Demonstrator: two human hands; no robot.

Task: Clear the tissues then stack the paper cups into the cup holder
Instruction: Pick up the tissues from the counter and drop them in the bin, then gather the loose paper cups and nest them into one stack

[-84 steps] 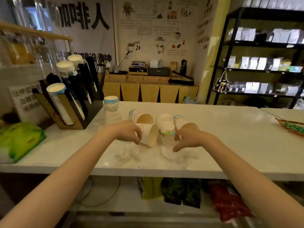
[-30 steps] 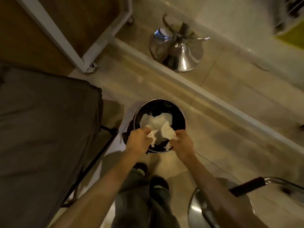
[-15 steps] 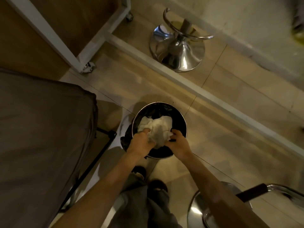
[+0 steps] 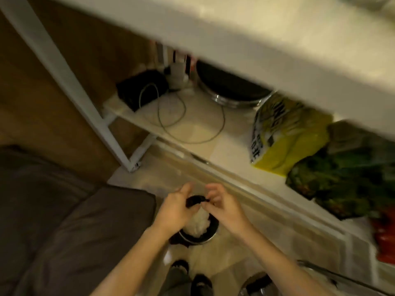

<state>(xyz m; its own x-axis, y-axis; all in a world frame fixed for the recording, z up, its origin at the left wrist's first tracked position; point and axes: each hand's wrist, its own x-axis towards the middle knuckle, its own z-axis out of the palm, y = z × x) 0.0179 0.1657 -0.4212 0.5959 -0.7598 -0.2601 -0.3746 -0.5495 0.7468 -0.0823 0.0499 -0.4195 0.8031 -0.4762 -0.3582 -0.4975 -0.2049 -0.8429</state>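
The crumpled white tissues (image 4: 198, 224) lie inside a round metal bin (image 4: 206, 238) with a black liner, on the floor just ahead of my feet. My left hand (image 4: 174, 209) and my right hand (image 4: 225, 209) hover close together over the bin's far rim, fingers loosely curled and apart, with no tissue in either. The black liner's edge (image 4: 195, 200) shows between them; whether a finger touches it is unclear. The paper cups and the cup holder are out of view.
The white counter edge (image 4: 277, 45) crosses the top, blurred. Its lower shelf (image 4: 198, 129) holds a black box with a cable, a round pan, and yellow (image 4: 286, 135), green and red bags. A dark cushion (image 4: 64, 210) fills the left. A stool base (image 4: 256, 283) sits bottom right.
Both hands have let go of the tissues, which now rest in the bin, and have risen above its rim. My view has swung up toward the counter's lower shelf.
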